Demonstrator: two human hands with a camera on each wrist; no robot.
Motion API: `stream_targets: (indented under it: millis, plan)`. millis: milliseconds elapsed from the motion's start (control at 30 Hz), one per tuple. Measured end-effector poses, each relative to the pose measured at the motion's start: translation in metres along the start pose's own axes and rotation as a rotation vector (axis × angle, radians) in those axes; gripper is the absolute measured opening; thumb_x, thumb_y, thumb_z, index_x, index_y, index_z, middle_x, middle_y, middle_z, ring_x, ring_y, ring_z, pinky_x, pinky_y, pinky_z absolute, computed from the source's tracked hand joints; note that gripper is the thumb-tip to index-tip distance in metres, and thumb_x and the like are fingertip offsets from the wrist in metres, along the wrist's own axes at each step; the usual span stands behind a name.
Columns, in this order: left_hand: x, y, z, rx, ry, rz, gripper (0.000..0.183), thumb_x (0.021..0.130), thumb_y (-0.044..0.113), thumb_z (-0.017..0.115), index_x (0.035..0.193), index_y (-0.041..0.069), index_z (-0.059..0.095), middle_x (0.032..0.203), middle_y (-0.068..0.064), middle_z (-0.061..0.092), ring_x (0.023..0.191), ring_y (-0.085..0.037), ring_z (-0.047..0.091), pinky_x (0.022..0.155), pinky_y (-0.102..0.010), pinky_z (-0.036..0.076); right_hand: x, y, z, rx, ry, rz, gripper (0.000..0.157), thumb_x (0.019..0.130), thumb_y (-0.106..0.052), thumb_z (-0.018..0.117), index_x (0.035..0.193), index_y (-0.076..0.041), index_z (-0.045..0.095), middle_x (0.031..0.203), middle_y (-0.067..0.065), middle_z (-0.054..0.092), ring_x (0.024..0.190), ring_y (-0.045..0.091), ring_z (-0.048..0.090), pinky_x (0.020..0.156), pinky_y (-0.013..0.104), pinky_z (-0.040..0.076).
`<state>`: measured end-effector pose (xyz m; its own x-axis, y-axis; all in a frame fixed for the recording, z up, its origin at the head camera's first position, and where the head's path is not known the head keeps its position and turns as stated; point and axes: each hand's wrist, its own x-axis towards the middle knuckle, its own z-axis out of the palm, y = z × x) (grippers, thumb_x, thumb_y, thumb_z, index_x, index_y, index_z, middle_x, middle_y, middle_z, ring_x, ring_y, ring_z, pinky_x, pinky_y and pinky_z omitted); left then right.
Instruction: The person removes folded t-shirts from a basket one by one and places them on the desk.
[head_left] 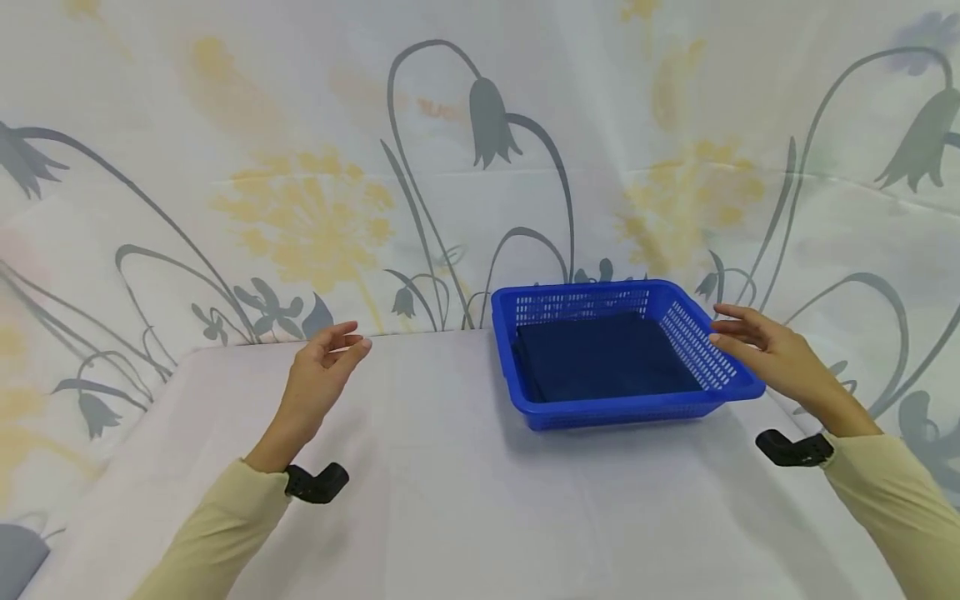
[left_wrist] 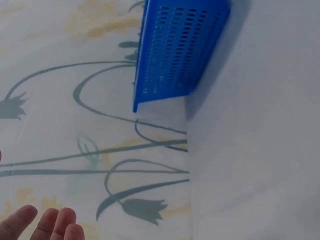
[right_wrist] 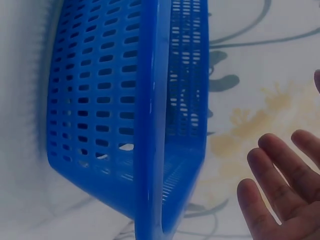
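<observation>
A blue plastic basket (head_left: pixel 626 408) with slotted walls stands on the white-covered table, right of the middle. Inside it lies a dark navy folded cloth (head_left: pixel 607 358), spread flat over the bottom. My right hand (head_left: pixel 772 350) hovers at the basket's right rim, fingers loosely extended and holding nothing. In the right wrist view, its fingers (right_wrist: pixel 272 175) appear apart from the basket's rim (right_wrist: pixel 150 120). Well left of the basket, my left hand (head_left: pixel 318 371) is raised over the table, fingers relaxed with nothing in them. The left wrist view shows only its fingertips (left_wrist: pixel 62 220).
The table (head_left: pixel 465 500) has a white cover. Behind it hangs a floral curtain (head_left: pixel 337 100) reaching down to the table's back edge. A grey rounded object (head_left: pixel 18 554) shows at the lower left corner. Black wrist cameras (head_left: pixel 318 483) sit at both cuffs.
</observation>
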<state>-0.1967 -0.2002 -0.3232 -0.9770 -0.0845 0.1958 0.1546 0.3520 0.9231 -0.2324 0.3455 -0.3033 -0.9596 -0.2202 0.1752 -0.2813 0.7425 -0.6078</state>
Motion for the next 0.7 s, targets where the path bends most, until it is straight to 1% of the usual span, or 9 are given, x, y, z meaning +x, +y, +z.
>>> stream_targets:
  millis: [167, 233, 333, 400, 467, 533, 567, 633, 700]
  plan:
    - [0.010, 0.002, 0.018, -0.105, 0.029, -0.013, 0.045, 0.098, 0.022, 0.059, 0.137, 0.001, 0.051, 0.127, -0.015, 0.053, 0.112, -0.024, 0.056, 0.091, -0.028, 0.045, 0.004, 0.002, -0.003, 0.030, -0.015, 0.040, 0.066, 0.101, -0.033, 0.051, 0.152, -0.001, 0.024, 0.134, 0.034, 0.046, 0.122, 0.053, 0.042, 0.090, 0.073, 0.032]
    - [0.014, 0.004, 0.023, -0.147, 0.024, -0.018, 0.044, 0.098, 0.020, 0.058, 0.136, -0.001, 0.050, 0.126, -0.015, 0.053, 0.111, -0.025, 0.056, 0.093, -0.029, 0.046, 0.008, 0.003, -0.002, 0.066, -0.021, 0.045, 0.066, 0.101, -0.033, 0.050, 0.152, -0.001, 0.022, 0.135, 0.033, 0.046, 0.121, 0.049, 0.044, 0.092, 0.071, 0.033]
    - [0.018, 0.008, 0.032, -0.203, 0.002, -0.039, 0.043, 0.098, 0.018, 0.057, 0.136, -0.002, 0.049, 0.125, -0.017, 0.053, 0.111, -0.027, 0.055, 0.097, -0.034, 0.044, 0.012, 0.003, 0.001, 0.087, -0.040, 0.044, 0.064, 0.102, -0.033, 0.050, 0.152, -0.002, 0.024, 0.135, 0.030, 0.048, 0.118, 0.031, 0.051, 0.095, 0.065, 0.036]
    - [0.020, 0.011, 0.039, -0.237, -0.019, -0.056, 0.043, 0.098, 0.017, 0.057, 0.136, -0.003, 0.048, 0.126, -0.018, 0.053, 0.112, -0.028, 0.055, 0.098, -0.036, 0.043, 0.015, 0.003, 0.003, 0.093, -0.062, 0.040, 0.062, 0.103, -0.032, 0.049, 0.151, -0.001, 0.025, 0.135, 0.028, 0.049, 0.117, 0.027, 0.052, 0.096, 0.061, 0.037]
    - [0.022, 0.016, 0.046, -0.268, -0.045, -0.069, 0.043, 0.098, 0.016, 0.057, 0.136, -0.003, 0.048, 0.126, -0.018, 0.053, 0.112, -0.029, 0.055, 0.099, -0.037, 0.043, 0.018, 0.002, 0.003, 0.085, -0.081, 0.043, 0.061, 0.103, -0.032, 0.048, 0.151, -0.001, 0.026, 0.135, 0.029, 0.049, 0.118, 0.029, 0.052, 0.097, 0.061, 0.036]
    - [0.023, 0.020, 0.053, -0.302, -0.072, -0.077, 0.043, 0.098, 0.015, 0.057, 0.136, -0.003, 0.047, 0.126, -0.018, 0.053, 0.113, -0.030, 0.054, 0.099, -0.038, 0.043, 0.020, 0.000, 0.003, 0.101, -0.101, 0.053, 0.063, 0.102, -0.034, 0.049, 0.151, -0.001, 0.026, 0.137, 0.031, 0.046, 0.122, 0.041, 0.047, 0.098, 0.064, 0.033]
    - [0.024, 0.022, 0.057, -0.320, -0.086, -0.079, 0.043, 0.098, 0.015, 0.057, 0.136, -0.003, 0.047, 0.126, -0.018, 0.053, 0.113, -0.030, 0.054, 0.100, -0.039, 0.042, 0.022, -0.001, 0.003, 0.109, -0.112, 0.059, 0.064, 0.102, -0.034, 0.049, 0.151, -0.001, 0.026, 0.138, 0.031, 0.045, 0.124, 0.045, 0.044, 0.098, 0.065, 0.032]
    - [0.026, 0.026, 0.065, -0.358, -0.101, -0.093, 0.044, 0.098, 0.014, 0.057, 0.136, -0.004, 0.046, 0.124, -0.018, 0.053, 0.113, -0.031, 0.054, 0.100, -0.039, 0.042, 0.024, -0.002, 0.003, 0.124, -0.133, 0.069, 0.065, 0.101, -0.035, 0.050, 0.151, -0.001, 0.025, 0.139, 0.033, 0.042, 0.126, 0.048, 0.039, 0.098, 0.067, 0.031]
    - [0.027, 0.030, 0.072, -0.399, -0.109, -0.111, 0.044, 0.097, 0.013, 0.057, 0.136, -0.004, 0.046, 0.122, -0.018, 0.053, 0.112, -0.031, 0.054, 0.100, -0.041, 0.042, 0.027, -0.003, 0.004, 0.138, -0.153, 0.069, 0.065, 0.101, -0.035, 0.051, 0.151, -0.001, 0.025, 0.141, 0.033, 0.040, 0.128, 0.049, 0.037, 0.098, 0.066, 0.031]
